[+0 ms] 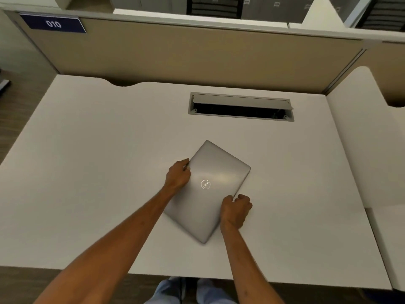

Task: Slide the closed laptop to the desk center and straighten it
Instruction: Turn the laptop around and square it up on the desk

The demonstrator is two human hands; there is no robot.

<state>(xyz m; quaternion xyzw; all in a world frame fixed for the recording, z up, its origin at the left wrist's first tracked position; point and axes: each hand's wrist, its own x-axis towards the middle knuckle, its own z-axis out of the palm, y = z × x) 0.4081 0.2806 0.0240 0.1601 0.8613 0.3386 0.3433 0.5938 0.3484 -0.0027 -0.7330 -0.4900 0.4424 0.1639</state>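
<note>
- The closed silver laptop [210, 189] is being kept flat on the white desk [87, 172], roughly mid-desk and a bit toward the near edge, but it's sitting pretty crooked, turned like a diamond with one corner aimed at the far edge and one at the near edge.
- The round logo on the lid is being shown face up.
- Its left long edge is being gripped by the left hand [178, 175], fingers curled over the rim.
- Its right long edge is being clamped by the right hand [235, 208], thumb on the lid, fingers wrapped around the side.
- Toward the far edge, well apart from the laptop, a cable tray [241, 107] is being left with its flap propped open.
- Behind the far edge, a beige divider panel [197, 53] is being topped at its left end by a blue tag [52, 23] reading 010.
</note>
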